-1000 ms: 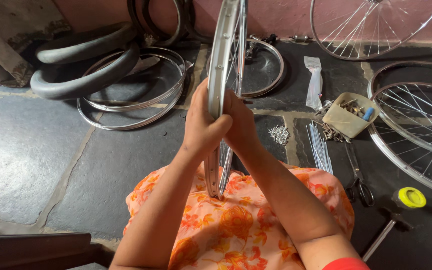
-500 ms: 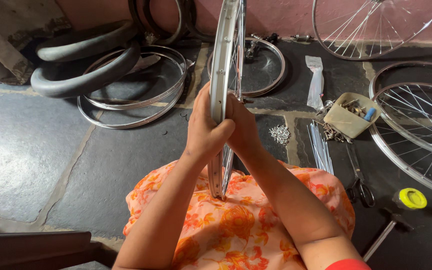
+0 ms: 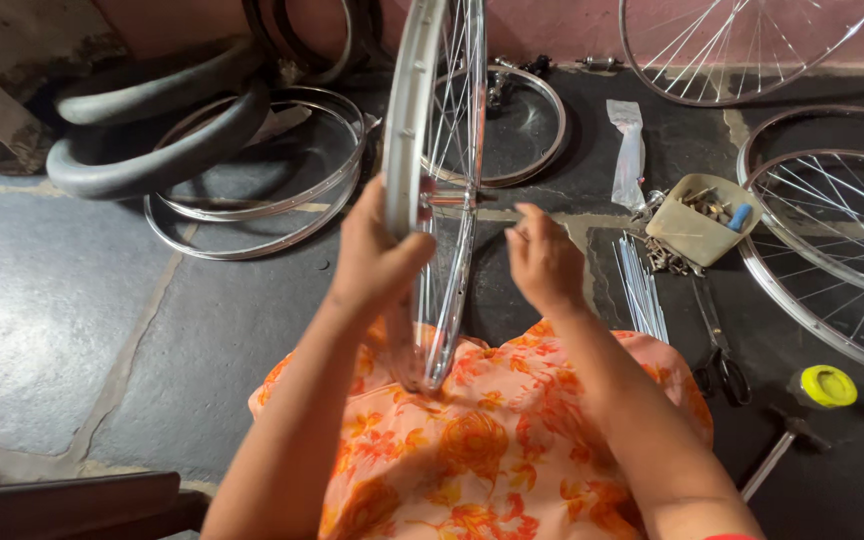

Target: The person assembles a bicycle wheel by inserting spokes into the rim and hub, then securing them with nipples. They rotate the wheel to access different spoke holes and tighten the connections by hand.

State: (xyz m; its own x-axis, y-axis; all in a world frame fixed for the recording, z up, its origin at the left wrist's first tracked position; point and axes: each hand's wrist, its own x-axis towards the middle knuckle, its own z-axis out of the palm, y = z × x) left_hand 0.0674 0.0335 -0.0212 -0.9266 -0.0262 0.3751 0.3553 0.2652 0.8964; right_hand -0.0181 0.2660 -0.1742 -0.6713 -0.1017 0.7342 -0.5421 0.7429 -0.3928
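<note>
Two black tyres (image 3: 152, 130) and bare rims (image 3: 262, 190) lie on the floor well left of our left hand (image 3: 372, 255), whose fingers (image 3: 407, 255) are closed around the upright silver wheel rim (image 3: 407, 150) standing on our orange floral lap (image 3: 472, 440). Just right of the rim, our right hand (image 3: 544, 262) hangs free beside the spokes, fingers loosely curled, holding nothing we can make out. Further right lie loose spokes (image 3: 640, 285), a beige tray of small parts (image 3: 697, 220), pliers (image 3: 720, 350) and a yellow cap (image 3: 828, 385).
</note>
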